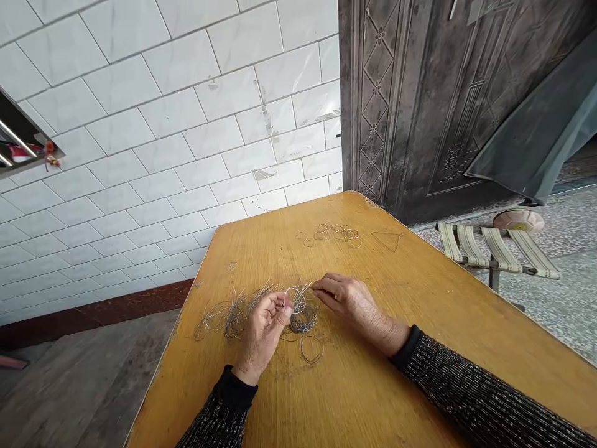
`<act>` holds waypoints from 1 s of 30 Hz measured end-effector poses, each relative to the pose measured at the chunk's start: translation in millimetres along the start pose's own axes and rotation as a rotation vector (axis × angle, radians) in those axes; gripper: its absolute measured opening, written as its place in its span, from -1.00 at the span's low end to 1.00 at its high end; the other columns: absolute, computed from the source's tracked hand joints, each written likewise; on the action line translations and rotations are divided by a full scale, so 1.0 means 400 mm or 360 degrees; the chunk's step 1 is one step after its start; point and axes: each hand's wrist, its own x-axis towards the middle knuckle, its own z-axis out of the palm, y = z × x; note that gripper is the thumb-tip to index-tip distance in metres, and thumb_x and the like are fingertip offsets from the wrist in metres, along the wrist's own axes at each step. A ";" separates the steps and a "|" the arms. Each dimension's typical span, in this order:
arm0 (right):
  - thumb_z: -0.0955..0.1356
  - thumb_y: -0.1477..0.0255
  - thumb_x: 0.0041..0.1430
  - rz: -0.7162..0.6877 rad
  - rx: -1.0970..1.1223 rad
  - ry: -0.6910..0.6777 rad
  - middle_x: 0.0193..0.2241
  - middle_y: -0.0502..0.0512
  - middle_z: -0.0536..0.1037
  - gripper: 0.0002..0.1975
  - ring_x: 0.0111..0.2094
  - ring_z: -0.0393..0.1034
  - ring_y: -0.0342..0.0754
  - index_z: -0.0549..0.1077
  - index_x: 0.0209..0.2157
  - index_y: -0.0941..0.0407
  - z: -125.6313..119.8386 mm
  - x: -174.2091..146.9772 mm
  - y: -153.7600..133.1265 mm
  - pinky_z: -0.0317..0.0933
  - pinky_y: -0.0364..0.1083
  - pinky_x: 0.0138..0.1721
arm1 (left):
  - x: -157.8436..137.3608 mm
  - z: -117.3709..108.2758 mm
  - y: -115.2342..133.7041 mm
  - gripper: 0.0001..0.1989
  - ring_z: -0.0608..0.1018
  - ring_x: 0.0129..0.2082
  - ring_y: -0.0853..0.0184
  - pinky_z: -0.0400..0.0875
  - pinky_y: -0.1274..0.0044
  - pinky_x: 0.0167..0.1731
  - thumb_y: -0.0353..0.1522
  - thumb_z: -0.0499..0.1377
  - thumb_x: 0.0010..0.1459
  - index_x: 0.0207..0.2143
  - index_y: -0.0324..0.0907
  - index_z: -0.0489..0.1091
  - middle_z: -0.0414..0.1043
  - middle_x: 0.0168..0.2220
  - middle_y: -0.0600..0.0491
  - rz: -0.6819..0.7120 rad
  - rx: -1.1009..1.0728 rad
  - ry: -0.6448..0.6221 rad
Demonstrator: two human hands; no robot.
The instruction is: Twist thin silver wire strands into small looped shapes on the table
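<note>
A thin, light-coloured wire loop [298, 292] stands up between my hands, above the tabletop. My left hand [262, 333] is closed, pinching the loop's left side between thumb and fingers. My right hand [352, 305] is closed too, its fingertips pinched together at the wire's right end; the exact grip is too small to see. Below the loop lies a bundle of grey wire coils [304, 320]. More tangled wire coils [228, 318] spread to the left, partly hidden behind my left hand. One loose wire ring [311, 350] lies nearer to me.
Several wire rings [333, 233] lie toward the far end of the wooden table [373, 386], beside a bent triangular wire [389, 241]. A white tiled wall [177, 124] and a dark carved door [420, 112] stand behind. To the right is a folding stool [494, 249].
</note>
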 end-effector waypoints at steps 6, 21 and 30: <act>0.23 0.45 0.13 0.0083 0.0331 0.0028 -0.47 0.10 0.52 -0.80 -0.44 0.37 -0.10 0.48 -0.43 0.13 0.001 -0.005 -0.023 0.14 -0.16 -0.42 | -0.002 0.014 0.002 -0.81 0.42 -0.43 0.45 0.31 0.62 -0.48 -0.36 0.25 -0.05 -0.36 -0.22 0.34 0.34 -0.43 0.09 -0.0319 -0.0768 0.0056; 0.39 0.16 -0.14 0.0770 0.1686 -0.0542 -0.65 -0.03 0.39 -0.66 -0.70 0.10 -0.29 0.32 -0.57 0.16 0.037 -0.031 -0.083 0.00 -0.24 -0.66 | 0.006 -0.015 0.000 -0.64 0.46 -0.36 0.47 0.34 0.58 -0.30 -0.54 0.26 -0.11 -0.22 -0.16 0.31 0.40 -0.27 0.07 -0.0306 -0.1499 0.0068; 0.40 0.13 -0.15 0.0798 0.1650 -0.0500 -0.67 -0.04 0.40 -0.64 -0.71 0.11 -0.28 0.34 -0.58 0.16 0.038 -0.027 -0.072 0.01 -0.24 -0.67 | 0.005 -0.018 -0.007 -0.68 0.46 -0.42 0.51 0.33 0.64 -0.40 -0.52 0.25 -0.09 -0.22 -0.16 0.32 0.42 -0.26 0.06 -0.0275 -0.1457 0.0073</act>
